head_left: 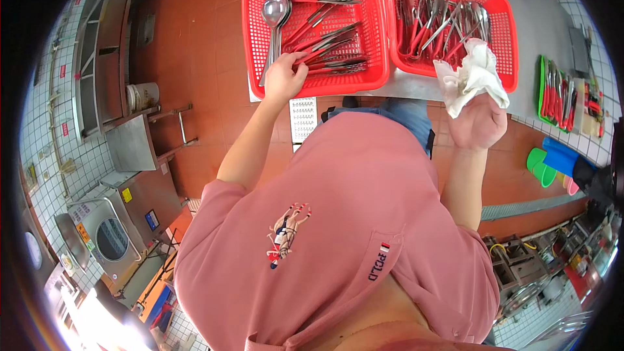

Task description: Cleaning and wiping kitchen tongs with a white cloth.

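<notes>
At the near left part of a red perforated plastic basket is my left hand. Its thumb and forefinger close around the handle end of red-handled metal tongs. More red-handled tongs lie in rows beside it. Stacked metal serving spoons rest along this basket's left side. My right hand holds a crumpled white cloth over the near edge of a second red basket. That basket holds many red-handled tongs, packed close together; the cloth hides some of them.
Both baskets stand on a stainless steel table. A green tray of red-handled utensils is at the right. Green tubs sit lower right. A metal shelf rack and white bucket stand on the left, across the red tiled floor.
</notes>
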A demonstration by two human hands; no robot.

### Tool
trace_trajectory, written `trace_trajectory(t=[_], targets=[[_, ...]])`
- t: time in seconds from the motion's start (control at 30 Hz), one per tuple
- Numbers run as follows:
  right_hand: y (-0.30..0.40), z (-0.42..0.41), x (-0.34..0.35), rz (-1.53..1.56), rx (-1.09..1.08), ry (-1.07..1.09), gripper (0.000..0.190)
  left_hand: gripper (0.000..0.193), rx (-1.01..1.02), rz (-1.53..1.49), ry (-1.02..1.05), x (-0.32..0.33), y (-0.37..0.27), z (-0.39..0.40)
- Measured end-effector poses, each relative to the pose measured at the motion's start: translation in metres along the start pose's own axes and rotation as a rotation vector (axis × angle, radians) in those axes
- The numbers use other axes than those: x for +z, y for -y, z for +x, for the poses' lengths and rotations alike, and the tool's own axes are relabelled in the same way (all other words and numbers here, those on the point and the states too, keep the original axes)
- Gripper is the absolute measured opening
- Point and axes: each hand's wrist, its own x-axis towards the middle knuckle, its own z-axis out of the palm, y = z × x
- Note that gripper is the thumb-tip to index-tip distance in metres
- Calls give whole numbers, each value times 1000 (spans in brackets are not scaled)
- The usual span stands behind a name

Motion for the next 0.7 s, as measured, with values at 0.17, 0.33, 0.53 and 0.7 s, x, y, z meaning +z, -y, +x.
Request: trace_trajectory(t=[0.17,0.33,0.53,0.7], targets=[[2,-8,1,12,-27,-17,64,28,15,48,-10,2,2,3],[1,-8,-3,24,-5,14,64,26,19,66,-28,5,3,3],[-6,0,12,-75,70,55,66,25,7,91,-27,4,-1,2],[-10,-1,-6,-75,88,62,66,25,0,97,-29,5,1,4]])
